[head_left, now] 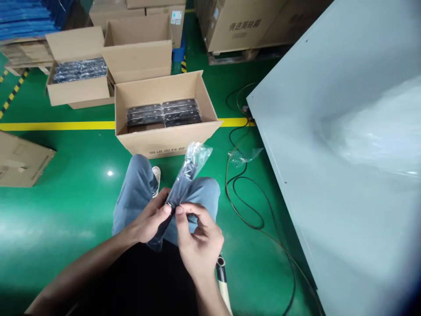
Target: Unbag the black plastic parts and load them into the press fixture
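A long dark part in a clear plastic bag [182, 182] lies slantwise above my lap, its loose bag end pointing up and away. My left hand [153, 219] is wrapped round the middle of it, thumb on top. With thumb and forefinger, my right hand [199, 237] pinches the bag's edge just beside the left thumb. Beyond my knees stands an open cardboard box [161, 142], in which several dark bagged parts [180, 112] lie in two rows. What exactly the dark part is, the plastic hides.
A large pale grey panel [329, 153] fills the right side. Black cables [256, 184] and a scrap of clear plastic [245, 157] lie on the green floor. At the back left is another open box [79, 92] of bagged parts; a closed carton [23, 158] sits at the left.
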Demonstrator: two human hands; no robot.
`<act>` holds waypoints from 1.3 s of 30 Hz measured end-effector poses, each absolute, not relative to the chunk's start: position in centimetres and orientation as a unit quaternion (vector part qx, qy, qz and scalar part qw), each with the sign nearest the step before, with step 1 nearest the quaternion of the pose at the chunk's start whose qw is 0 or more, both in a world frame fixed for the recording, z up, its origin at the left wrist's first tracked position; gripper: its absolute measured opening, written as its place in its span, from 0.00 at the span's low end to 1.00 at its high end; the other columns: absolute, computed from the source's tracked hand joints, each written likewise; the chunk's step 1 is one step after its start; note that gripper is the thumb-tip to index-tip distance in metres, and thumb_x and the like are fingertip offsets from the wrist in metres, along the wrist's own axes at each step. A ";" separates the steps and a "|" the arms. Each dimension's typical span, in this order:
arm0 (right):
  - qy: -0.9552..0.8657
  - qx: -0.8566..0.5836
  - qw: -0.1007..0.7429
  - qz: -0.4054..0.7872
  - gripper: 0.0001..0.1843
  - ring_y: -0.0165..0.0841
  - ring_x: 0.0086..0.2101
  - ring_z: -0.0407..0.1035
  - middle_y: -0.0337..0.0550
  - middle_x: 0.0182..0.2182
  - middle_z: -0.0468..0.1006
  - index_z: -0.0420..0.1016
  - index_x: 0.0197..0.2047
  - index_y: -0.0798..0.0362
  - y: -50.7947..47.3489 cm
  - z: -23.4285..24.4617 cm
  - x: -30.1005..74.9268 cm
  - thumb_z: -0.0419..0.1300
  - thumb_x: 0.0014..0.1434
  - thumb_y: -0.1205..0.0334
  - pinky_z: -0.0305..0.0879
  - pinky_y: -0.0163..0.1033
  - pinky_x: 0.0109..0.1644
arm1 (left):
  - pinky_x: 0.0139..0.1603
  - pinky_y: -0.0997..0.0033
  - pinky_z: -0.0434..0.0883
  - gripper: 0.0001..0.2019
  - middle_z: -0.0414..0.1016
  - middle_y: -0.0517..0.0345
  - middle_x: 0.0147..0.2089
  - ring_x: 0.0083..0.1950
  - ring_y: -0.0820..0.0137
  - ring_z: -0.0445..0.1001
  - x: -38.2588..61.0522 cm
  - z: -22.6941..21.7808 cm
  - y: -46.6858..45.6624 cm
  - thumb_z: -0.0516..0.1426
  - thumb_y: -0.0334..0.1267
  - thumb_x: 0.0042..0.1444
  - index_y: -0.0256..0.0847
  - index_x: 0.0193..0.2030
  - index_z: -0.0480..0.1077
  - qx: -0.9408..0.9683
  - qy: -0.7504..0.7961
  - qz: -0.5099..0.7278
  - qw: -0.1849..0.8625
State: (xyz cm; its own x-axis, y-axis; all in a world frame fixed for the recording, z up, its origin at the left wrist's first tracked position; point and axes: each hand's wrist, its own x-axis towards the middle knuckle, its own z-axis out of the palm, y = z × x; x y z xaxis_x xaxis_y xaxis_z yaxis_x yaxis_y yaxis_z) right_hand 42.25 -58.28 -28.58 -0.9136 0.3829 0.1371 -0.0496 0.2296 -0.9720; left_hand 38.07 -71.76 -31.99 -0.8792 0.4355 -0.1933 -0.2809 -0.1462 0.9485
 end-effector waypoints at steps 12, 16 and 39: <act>-0.817 -0.110 0.195 0.531 0.03 0.29 0.26 0.73 0.36 0.29 0.83 0.80 0.37 0.49 -57.8 -29.0 42.2 0.65 0.64 0.61 0.77 0.37 0.40 | 0.46 0.61 0.66 0.28 0.75 0.55 0.41 0.43 0.60 0.70 38.5 -31.4 -71.3 0.59 0.68 0.62 0.44 0.50 0.71 0.031 0.716 0.675 0.179; -0.821 -0.116 0.159 0.535 0.06 0.28 0.25 0.72 0.37 0.28 0.82 0.80 0.37 0.49 -57.5 -28.7 41.8 0.63 0.66 0.59 0.72 0.34 0.31 | 0.48 0.62 0.66 0.27 0.75 0.56 0.41 0.45 0.60 0.70 38.5 -31.3 -71.1 0.59 0.68 0.63 0.44 0.48 0.72 0.016 0.692 0.696 0.191; -0.756 -0.093 0.063 0.645 0.09 0.32 0.36 0.77 0.41 0.36 0.82 0.77 0.44 0.49 -55.8 -29.9 42.0 0.65 0.67 0.53 0.76 0.37 0.43 | 0.37 0.65 0.75 0.37 0.79 0.50 0.37 0.37 0.64 0.78 35.3 -29.7 -71.9 0.58 0.73 0.59 0.35 0.50 0.80 -0.121 0.394 0.880 0.237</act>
